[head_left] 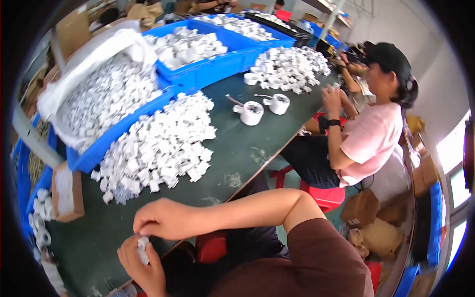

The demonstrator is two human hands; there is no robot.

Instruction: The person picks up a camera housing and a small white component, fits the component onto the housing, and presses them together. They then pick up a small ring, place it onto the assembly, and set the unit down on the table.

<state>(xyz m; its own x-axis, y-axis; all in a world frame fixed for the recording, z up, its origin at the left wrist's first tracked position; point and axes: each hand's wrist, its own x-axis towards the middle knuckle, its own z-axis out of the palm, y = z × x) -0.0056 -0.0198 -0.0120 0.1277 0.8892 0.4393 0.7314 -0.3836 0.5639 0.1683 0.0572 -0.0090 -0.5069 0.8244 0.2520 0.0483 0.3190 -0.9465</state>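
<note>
Near the front edge of the green table, my left hand [141, 267] is closed around a small white plastic part [142, 250], which shows between thumb and fingers. Just above it, my right hand [166, 218] bends down with its fingers pinched together at the top of that part. Whatever the right fingertips grip is hidden by the hand. Beyond both hands lies a wide heap of small white plastic pieces [163, 143]. A few clear pieces [122, 194] sit at the heap's near edge.
Behind the heap stand a white bag [48, 101] of small parts and a blue bin [208, 67]. Two white round housings [251, 115] with wires stand mid-table, near a pile of similar ones [289, 67]. A cardboard box [75, 198] is left; a co-worker [373, 133] sits right.
</note>
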